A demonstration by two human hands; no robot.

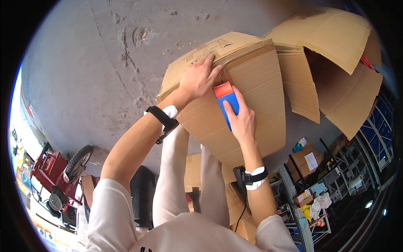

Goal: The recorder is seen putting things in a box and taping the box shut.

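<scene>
A brown cardboard carton (248, 104) stands before me, its long side flap spread towards me. My left hand (200, 77) rests on its top edge with the fingers apart, pressing near the taped seam. Printed writing marks the carton's upper panel. My right hand (242, 118) grips a flat blue tool with an orange end (229, 100). The orange end faces the seam, close to my left thumb. A thin tip shows just beyond it, too small to make out clearly.
Another open carton (330, 34) stands at the right, its flaps spread. Grey concrete floor (78, 63) spreads to the left. A red wheeled machine (52, 170) is at the lower left. Metal shelving (343, 179) with mixed goods lines the lower right. More cardboard (242, 226) lies by my legs.
</scene>
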